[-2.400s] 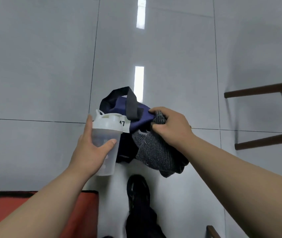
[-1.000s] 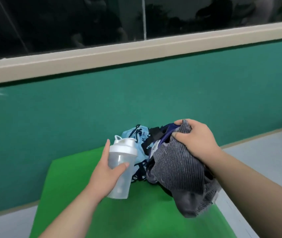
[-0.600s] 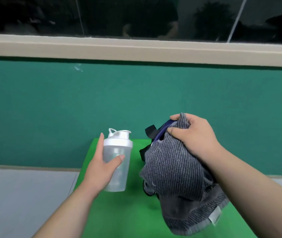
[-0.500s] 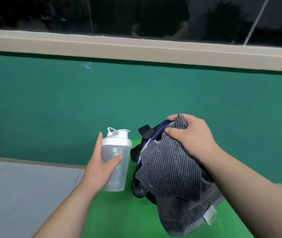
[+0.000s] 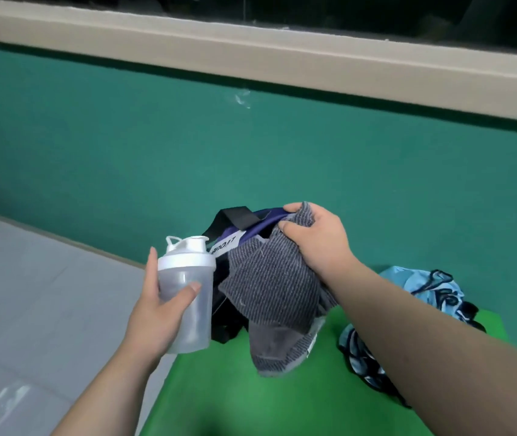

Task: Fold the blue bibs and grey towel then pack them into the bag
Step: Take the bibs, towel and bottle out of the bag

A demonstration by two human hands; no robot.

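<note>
Grey towel (image 5: 269,287) hangs bunched over the dark blue bag (image 5: 260,226), both gripped together by the right hand (image 5: 317,240) above the green table (image 5: 235,394). Left hand (image 5: 156,313) is wrapped around a clear shaker bottle (image 5: 188,294) just left of the bag. Blue bibs (image 5: 424,291) lie crumpled on the table, right of the forearm.

A bright green table top (image 5: 251,398) carries the crumpled light-blue bibs (image 5: 424,287) (dark-patterned, unfolded) lying near its right edge
</note>
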